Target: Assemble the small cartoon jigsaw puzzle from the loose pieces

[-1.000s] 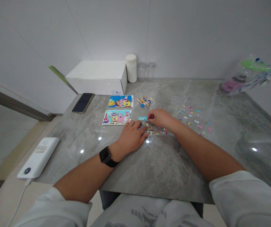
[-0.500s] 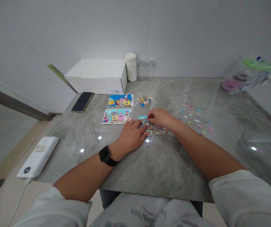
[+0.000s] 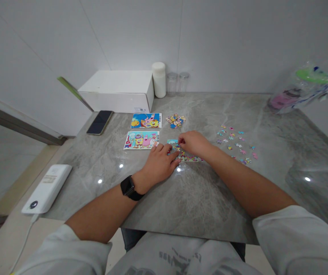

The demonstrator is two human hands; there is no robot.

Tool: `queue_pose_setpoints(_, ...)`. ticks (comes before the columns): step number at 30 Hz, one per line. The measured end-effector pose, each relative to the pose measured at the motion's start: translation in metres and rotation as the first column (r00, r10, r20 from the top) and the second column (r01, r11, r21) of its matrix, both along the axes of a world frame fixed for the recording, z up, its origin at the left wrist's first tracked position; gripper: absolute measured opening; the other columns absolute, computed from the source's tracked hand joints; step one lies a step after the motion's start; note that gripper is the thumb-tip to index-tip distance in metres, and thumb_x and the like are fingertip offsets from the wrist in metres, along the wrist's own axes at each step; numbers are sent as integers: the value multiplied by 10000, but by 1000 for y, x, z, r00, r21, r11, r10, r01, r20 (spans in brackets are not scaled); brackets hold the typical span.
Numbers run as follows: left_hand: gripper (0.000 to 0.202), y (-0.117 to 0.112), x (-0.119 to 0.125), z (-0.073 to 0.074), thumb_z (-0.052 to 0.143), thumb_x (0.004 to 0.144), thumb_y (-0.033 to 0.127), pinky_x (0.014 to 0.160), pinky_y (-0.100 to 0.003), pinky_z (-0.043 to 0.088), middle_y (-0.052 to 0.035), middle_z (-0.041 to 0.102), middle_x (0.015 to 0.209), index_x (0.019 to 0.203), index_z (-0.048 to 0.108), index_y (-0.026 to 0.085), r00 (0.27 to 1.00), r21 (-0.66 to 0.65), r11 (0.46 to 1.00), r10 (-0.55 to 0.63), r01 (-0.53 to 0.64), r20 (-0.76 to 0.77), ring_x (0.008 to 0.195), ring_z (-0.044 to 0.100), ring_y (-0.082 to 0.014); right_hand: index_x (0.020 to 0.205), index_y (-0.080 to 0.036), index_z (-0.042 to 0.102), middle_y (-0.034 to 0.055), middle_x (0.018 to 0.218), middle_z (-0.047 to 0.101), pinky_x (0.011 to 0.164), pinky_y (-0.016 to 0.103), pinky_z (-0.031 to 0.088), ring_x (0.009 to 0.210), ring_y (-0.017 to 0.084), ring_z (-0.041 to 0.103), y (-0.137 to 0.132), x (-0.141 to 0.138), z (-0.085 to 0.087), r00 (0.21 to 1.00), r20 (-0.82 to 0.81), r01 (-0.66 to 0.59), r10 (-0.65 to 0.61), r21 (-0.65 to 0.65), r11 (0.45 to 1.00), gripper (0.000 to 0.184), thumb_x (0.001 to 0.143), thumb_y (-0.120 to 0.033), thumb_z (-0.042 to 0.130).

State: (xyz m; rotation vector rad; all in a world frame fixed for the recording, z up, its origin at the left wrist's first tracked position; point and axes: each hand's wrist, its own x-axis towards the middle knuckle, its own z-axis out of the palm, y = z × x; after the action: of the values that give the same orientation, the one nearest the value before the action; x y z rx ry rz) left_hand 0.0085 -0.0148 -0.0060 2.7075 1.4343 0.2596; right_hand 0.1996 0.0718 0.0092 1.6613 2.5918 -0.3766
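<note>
A partly joined jigsaw puzzle point(image 3: 192, 157) lies on the grey table between my hands, its upper left part light blue. My left hand point(image 3: 158, 164), with a black watch on the wrist, rests with fingers apart on the puzzle's left side. At the upper edge, my right hand point(image 3: 194, 143) pinches a jigsaw piece, mostly hidden by the fingers. Loose jigsaw pieces point(image 3: 238, 145) are spread to the right of that hand. A heap of jigsaw pieces point(image 3: 176, 120) sits beyond the puzzle. Left of it lie two cartoon picture cards, a lower one point(image 3: 141, 140) and an upper one point(image 3: 145, 120).
Along the wall stand a white box point(image 3: 115, 91), a white bottle point(image 3: 159, 81) and two clear jars point(image 3: 183, 84). A phone point(image 3: 100, 123) lies left of the cards. A white power bank point(image 3: 48, 187) is at the left edge, and a plastic bag point(image 3: 301, 91) stands back right.
Both hands hold nearly the same places on the puzzle. The whole view has shifted very slightly; no piece has visibly moved.
</note>
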Motion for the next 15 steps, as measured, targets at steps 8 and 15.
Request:
queue_pose_setpoints(8,410,0,1,1,473,1066,486,1036,-505,418,-100,620,1325,1377,675,310,1000,8,1000,-1,1,-2,1161,527,-314,1028,-211,798,85,1058,805,820,296,470,973,229,712,1,0,-2,1000,-4,-17,17,9,1000,196,918,-220,635)
queue_pose_setpoints(15,414,-1,1,1,459,1070,493,1038,-500,420,-98,622,1329,1366,680,305,1000,2,1000,-3,3,-3,1157,530,-307,1002,-209,762,58,1025,793,787,273,455,932,196,694,11,14,6,992,-118,38,-39,-5,999,138,938,-226,640)
